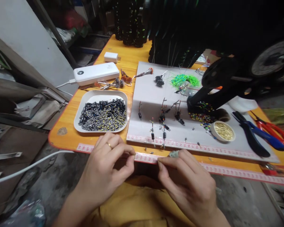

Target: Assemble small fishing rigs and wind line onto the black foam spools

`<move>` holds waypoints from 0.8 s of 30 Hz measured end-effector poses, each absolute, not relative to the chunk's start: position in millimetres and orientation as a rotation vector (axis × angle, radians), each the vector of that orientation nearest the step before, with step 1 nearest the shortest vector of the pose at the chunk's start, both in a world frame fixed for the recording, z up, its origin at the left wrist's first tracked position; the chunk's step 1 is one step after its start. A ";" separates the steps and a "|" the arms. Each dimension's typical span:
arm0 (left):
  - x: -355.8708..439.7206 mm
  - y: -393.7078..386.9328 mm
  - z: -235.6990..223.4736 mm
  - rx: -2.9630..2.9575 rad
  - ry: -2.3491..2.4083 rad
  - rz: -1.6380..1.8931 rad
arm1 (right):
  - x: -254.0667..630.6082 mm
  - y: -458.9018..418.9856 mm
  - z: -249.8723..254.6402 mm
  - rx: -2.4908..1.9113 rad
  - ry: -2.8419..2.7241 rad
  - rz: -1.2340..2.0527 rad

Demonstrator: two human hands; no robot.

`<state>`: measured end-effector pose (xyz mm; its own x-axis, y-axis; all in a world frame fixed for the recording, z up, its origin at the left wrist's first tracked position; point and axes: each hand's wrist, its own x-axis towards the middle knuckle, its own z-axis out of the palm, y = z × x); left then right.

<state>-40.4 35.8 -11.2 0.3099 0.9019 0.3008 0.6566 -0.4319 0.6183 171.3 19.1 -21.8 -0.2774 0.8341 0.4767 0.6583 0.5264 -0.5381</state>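
My left hand (111,164), with a gold ring (109,145) on a finger, is at the table's front edge; its thumb and forefinger are pinched together. Across a small gap my right hand (191,179) is pinched too, thumb against forefinger. What either pinch holds, if anything, is too small to make out. A pale green scrap or wrapping (174,154) shows at my right fingertips. Between the hands runs a pink measuring tape (145,158) along the edge. Just beyond, small black cylinders with thin wire stems (152,135) lie on a grey board (142,91).
A white tray (76,121) of small dark and grey parts stands left, below a white power bank (97,74). To the right are a bowl (213,130) of gold bits, blue-handled pliers (267,135) and red-handled pliers (275,130). A black machine (227,75) overhangs the board.
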 end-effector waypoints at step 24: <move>32.1 9.9 10.3 0.746 0.758 1.056 | 158.5 -16.6 -5.0 -0.579 -0.630 2.024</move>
<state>32.1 9.9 10.3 0.3017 0.9365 -0.1789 -0.4690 0.3091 0.8273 158.5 -16.6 -5.0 -0.4765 0.8658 -0.1528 -0.6260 -0.4562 -0.6325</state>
